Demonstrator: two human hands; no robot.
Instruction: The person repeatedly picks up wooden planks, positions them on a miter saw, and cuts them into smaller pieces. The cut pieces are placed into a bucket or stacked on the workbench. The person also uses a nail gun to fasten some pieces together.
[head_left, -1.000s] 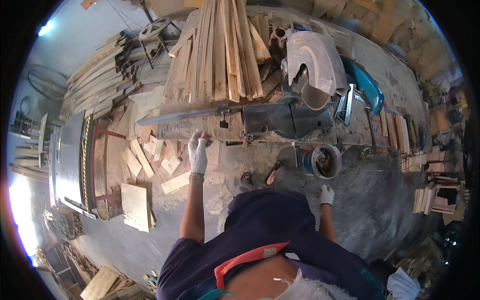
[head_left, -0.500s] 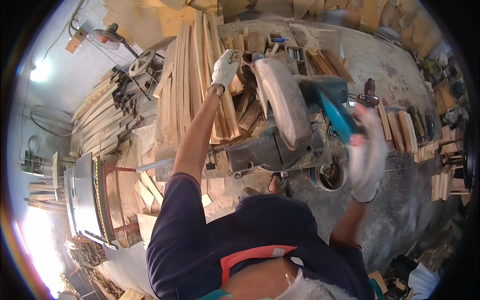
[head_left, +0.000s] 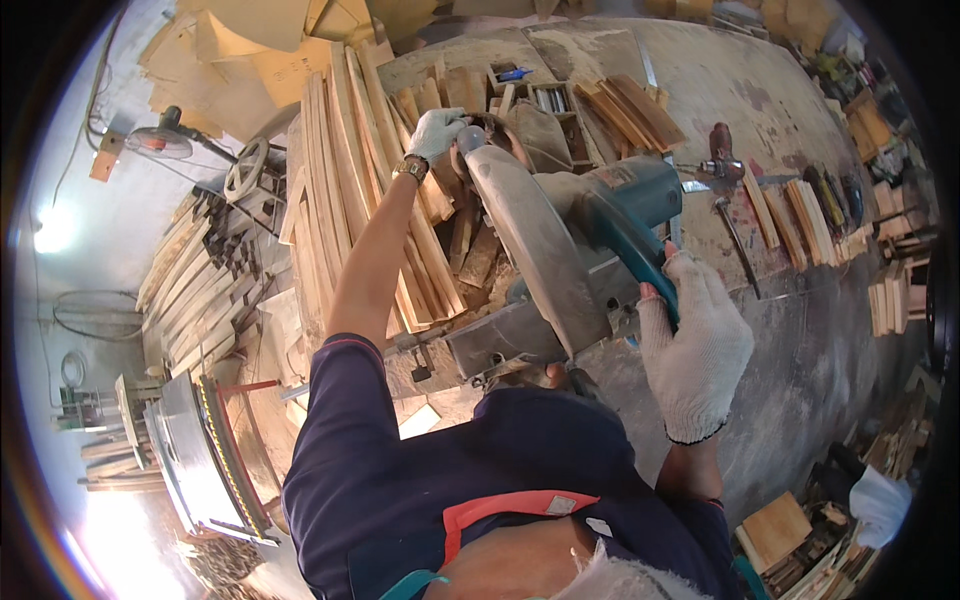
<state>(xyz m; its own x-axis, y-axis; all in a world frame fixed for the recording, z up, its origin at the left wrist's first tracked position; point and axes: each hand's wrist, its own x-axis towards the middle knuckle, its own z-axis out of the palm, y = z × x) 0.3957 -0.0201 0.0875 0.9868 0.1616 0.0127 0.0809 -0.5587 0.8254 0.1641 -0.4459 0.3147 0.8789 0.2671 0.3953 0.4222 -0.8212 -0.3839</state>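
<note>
right hand [head_left: 695, 345]: fingers clamped round teal handle [head_left: 622, 237] of saw [head_left: 535, 240]
left hand [head_left: 438, 133]: saw's far end, fingers… can't tell tbh

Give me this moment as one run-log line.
left hand: at far end of grey saw guard | right hand: gripping teal handle | wood strips: left of guard

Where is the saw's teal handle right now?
In the head view, the teal handle is right of centre, just to the right of the grey blade guard, with the right hand gripping its near end.
</note>
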